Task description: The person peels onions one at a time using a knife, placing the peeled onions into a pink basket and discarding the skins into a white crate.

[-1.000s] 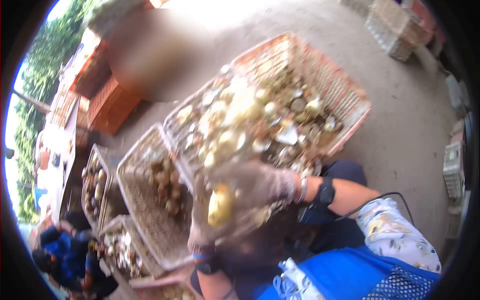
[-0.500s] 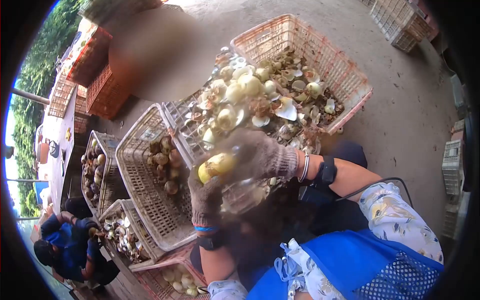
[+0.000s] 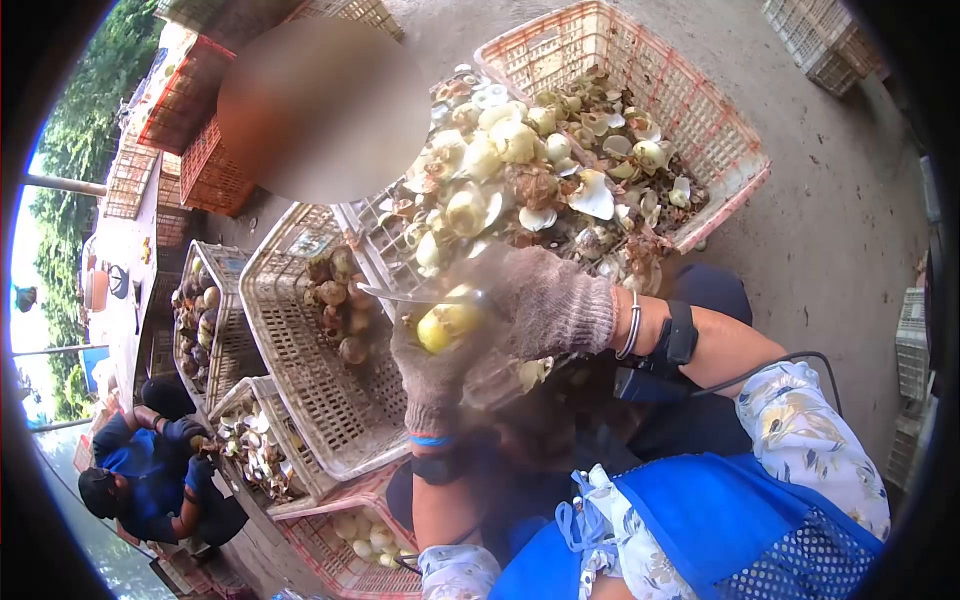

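Observation:
Both of my hands wear brown knitted gloves and meet in front of me. My left hand (image 3: 432, 380) grips a yellowish onion (image 3: 448, 322) from below, its fingers curled round it. A knife with a thin curved blade (image 3: 405, 296) points left from my right hand (image 3: 545, 305), whose fingers are closed. The blade lies just above the onion. Just beyond my hands, a crate (image 3: 715, 125) holds a heap of onion skins and peelings (image 3: 590, 190). To the left, a pale slatted crate (image 3: 330, 400) contains several brown unpeeled onions (image 3: 338, 300).
A red-rimmed crate (image 3: 290, 530) with peeled onions stands at lower left. Nearby are a crate of scraps (image 3: 258, 450) and one of unpeeled onions (image 3: 198, 315). Another person (image 3: 160, 470) works at lower left. Stacked crates (image 3: 820, 45) stand at upper right.
The knife blade now shows clearly above the onion. Both hands appear slightly lower and further right in the view, and the onion has turned in my left hand.

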The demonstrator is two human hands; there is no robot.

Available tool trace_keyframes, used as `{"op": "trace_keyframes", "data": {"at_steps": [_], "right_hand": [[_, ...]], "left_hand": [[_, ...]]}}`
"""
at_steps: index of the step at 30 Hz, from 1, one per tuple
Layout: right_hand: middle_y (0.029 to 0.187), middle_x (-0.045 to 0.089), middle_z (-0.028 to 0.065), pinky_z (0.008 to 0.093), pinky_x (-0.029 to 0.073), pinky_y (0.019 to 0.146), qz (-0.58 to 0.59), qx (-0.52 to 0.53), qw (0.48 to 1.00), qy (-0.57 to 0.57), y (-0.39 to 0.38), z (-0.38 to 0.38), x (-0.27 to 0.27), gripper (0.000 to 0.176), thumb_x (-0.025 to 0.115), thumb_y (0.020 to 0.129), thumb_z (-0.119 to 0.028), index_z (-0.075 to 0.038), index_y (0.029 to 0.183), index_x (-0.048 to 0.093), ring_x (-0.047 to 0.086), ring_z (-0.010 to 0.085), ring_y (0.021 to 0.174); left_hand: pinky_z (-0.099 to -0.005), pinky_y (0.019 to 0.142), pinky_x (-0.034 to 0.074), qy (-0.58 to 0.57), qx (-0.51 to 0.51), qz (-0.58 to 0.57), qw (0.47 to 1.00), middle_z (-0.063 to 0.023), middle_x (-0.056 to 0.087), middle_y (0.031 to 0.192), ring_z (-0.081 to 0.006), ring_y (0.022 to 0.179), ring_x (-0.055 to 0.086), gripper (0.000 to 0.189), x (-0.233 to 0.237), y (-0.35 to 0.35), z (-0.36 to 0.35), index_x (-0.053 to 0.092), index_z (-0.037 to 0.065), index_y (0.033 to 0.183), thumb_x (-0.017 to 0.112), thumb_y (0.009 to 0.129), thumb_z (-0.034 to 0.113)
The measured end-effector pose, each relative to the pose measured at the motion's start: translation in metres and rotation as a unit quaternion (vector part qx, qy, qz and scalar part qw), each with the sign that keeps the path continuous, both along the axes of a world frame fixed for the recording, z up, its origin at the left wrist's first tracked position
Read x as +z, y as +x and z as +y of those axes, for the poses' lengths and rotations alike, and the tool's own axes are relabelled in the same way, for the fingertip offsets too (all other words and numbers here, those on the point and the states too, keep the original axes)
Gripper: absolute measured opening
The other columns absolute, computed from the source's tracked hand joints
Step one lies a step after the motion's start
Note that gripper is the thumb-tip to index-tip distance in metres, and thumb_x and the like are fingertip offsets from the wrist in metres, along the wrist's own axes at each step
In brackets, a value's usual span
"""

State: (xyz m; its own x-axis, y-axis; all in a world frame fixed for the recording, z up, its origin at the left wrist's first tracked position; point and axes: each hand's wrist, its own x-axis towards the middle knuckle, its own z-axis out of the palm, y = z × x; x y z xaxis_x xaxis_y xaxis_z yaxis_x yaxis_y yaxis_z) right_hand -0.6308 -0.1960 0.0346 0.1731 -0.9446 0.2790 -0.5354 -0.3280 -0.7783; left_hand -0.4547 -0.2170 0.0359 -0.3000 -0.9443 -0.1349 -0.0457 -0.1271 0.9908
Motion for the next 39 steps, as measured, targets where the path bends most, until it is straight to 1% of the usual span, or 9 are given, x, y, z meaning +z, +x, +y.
{"op": "trace_keyframes", "data": {"at_steps": [4,10,17,21,27,30,32,36,39], "right_hand": [[0.092,0.061,0.0212,0.0446,0.051,0.078,0.015,0.008,1.000,0.025,0.001,-0.002,-0.010,0.029,0.063,0.069,-0.013,-0.001,0.095,0.061,0.062,0.0390,0.090],[0.087,0.066,0.0166,0.0399,0.052,0.078,-0.229,-0.090,0.960,0.135,0.009,-0.009,-0.031,0.034,0.069,0.070,-0.018,-0.007,0.101,0.065,0.064,0.0350,0.086],[0.084,0.065,0.0179,0.0400,0.052,0.075,-0.136,-0.071,0.988,-0.018,0.009,-0.008,-0.012,0.027,0.068,0.074,-0.018,-0.004,0.098,0.064,0.065,0.0328,0.082],[0.082,0.067,0.0144,0.0356,0.053,0.072,-0.219,-0.026,0.953,0.207,-0.004,-0.013,-0.006,0.032,0.074,0.069,-0.021,-0.004,0.095,0.065,0.065,0.0283,0.076],[0.083,0.068,0.0132,0.0336,0.052,0.070,-0.126,0.000,0.968,0.217,-0.015,-0.016,-0.007,0.032,0.075,0.067,-0.021,-0.006,0.094,0.065,0.066,0.0234,0.076],[0.081,0.067,0.0126,0.0345,0.053,0.069,-0.176,-0.016,0.948,0.265,-0.009,-0.014,-0.014,0.028,0.072,0.071,-0.020,-0.006,0.094,0.065,0.065,0.0241,0.075],[0.079,0.066,0.0127,0.0353,0.053,0.069,-0.165,-0.102,0.969,0.153,0.001,-0.008,-0.011,0.023,0.069,0.074,-0.018,-0.006,0.093,0.065,0.066,0.0255,0.075],[0.078,0.067,0.0124,0.0362,0.054,0.070,-0.247,-0.131,0.951,0.132,0.014,-0.016,-0.048,0.021,0.066,0.076,-0.017,-0.006,0.093,0.067,0.066,0.0272,0.075],[0.073,0.066,0.0080,0.0298,0.052,0.064,-0.329,-0.163,0.906,0.210,0.007,-0.016,-0.014,0.018,0.067,0.079,-0.017,-0.003,0.091,0.068,0.061,0.0149,0.065]], "left_hand": [[-0.0267,0.076,0.053,-0.063,0.003,-0.024,0.998,-0.0037,0.063,0.095,-0.0127,0.086,0.062,0.044,-0.003,-0.005,0.000,0.057,0.005,0.104,0.077,0.065,0.000],[-0.0289,0.078,0.054,-0.056,0.017,0.025,0.998,-0.0055,0.062,0.102,-0.0144,0.092,0.062,0.048,-0.013,0.000,0.000,0.056,0.006,0.106,0.077,0.063,-0.004],[-0.0278,0.080,0.051,-0.027,0.065,0.062,0.996,-0.0037,0.061,0.103,-0.0150,0.090,0.060,0.045,-0.019,-0.001,0.002,0.054,0.005,0.110,0.072,0.069,-0.001],[-0.0283,0.080,0.052,0.017,0.067,0.078,0.995,-0.0040,0.061,0.103,-0.0150,0.090,0.061,0.045,-0.006,-0.005,0.001,0.055,0.005,0.108,0.074,0.068,0.000],[-0.0293,0.081,0.052,-0.021,0.027,0.048,0.998,-0.0040,0.061,0.103,-0.0146,0.092,0.060,0.047,-0.012,0.000,0.003,0.055,0.005,0.108,0.079,0.067,0.005],[-0.0292,0.083,0.052,-0.072,0.019,0.009,0.997,-0.0036,0.060,0.103,-0.0144,0.092,0.060,0.048,-0.013,-0.001,0.004,0.055,0.005,0.108,0.079,0.067,0.005],[-0.0291,0.083,0.051,-0.107,0.023,-0.040,0.993,-0.0034,0.060,0.103,-0.0144,0.092,0.060,0.048,-0.013,-0.003,0.005,0.055,0.005,0.108,0.078,0.067,0.003],[-0.0324,0.086,0.051,0.010,0.079,0.073,0.994,-0.0045,0.060,0.103,-0.0175,0.097,0.059,0.046,-0.002,-0.009,0.010,0.054,0.005,0.114,0.071,0.072,0.008],[-0.0361,0.091,0.051,-0.071,0.053,0.021,0.996,-0.0067,0.060,0.109,-0.0228,0.104,0.059,0.049,-0.037,0.009,0.002,0.053,0.004,0.121,0.065,0.074,0.015]]}}
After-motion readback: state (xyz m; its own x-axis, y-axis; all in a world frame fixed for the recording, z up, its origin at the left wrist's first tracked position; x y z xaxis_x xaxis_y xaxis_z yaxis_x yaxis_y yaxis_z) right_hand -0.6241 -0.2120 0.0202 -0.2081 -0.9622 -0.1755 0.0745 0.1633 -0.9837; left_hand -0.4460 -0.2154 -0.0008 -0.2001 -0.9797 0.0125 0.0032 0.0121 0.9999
